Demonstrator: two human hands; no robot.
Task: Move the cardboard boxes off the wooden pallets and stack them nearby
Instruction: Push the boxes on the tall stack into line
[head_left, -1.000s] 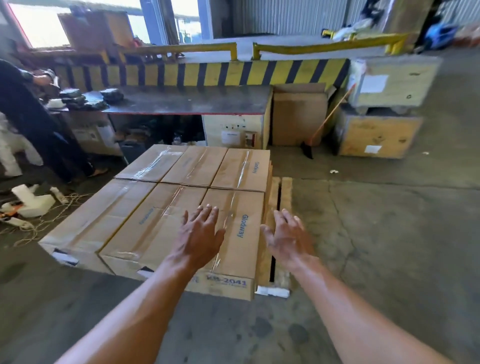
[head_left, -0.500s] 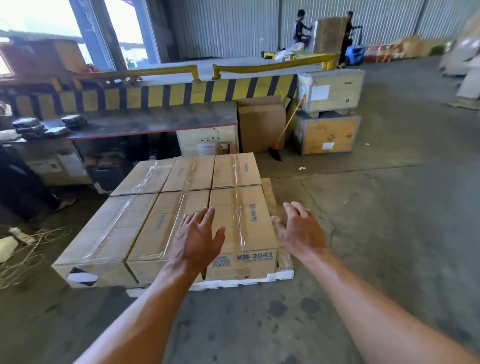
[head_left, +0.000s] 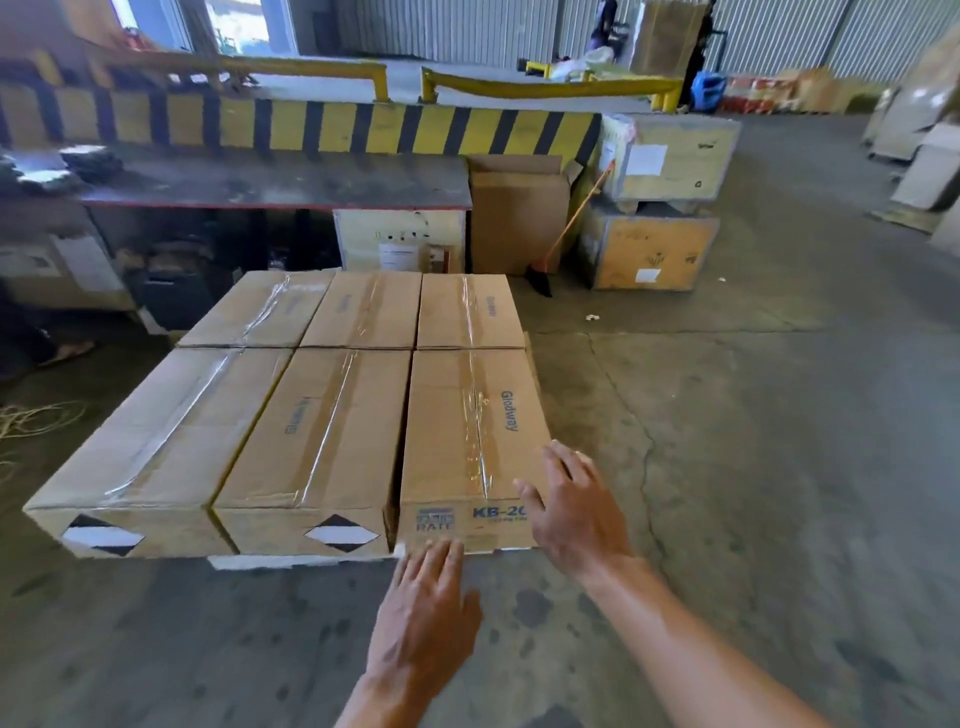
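- Six cardboard boxes (head_left: 337, 415), two rows of three, packed side by side and taped along their tops, all lying low on the concrete floor (head_left: 753, 467).
- A white strip (head_left: 301, 561) peeks out under the front of the near row; what carries the boxes is otherwise hidden.
- Eyes on the near right box (head_left: 462, 431), printed "Glodway" on top and "KB-20…" on its front face.
- Left hand (head_left: 426, 613) is down low in front of that box, open, fingers straight and fanned, tips up at the bottom edge of the front face. Contact? Can't tell.
- Right hand (head_left: 576, 514) is over the box's front right corner, open too, fingers spread and covering the end of the printed code. It grips nothing; whether it touches the cardboard I can't say.
- Behind the boxes, a long dark work surface (head_left: 275, 182) in front of a yellow-and-black striped barrier (head_left: 363, 130).
- To its right, an open brown carton (head_left: 519, 218), then two wooden crates (head_left: 665, 208) stacked one on the other, with an orange-handled broom (head_left: 571, 223) leaning between carton and crates.
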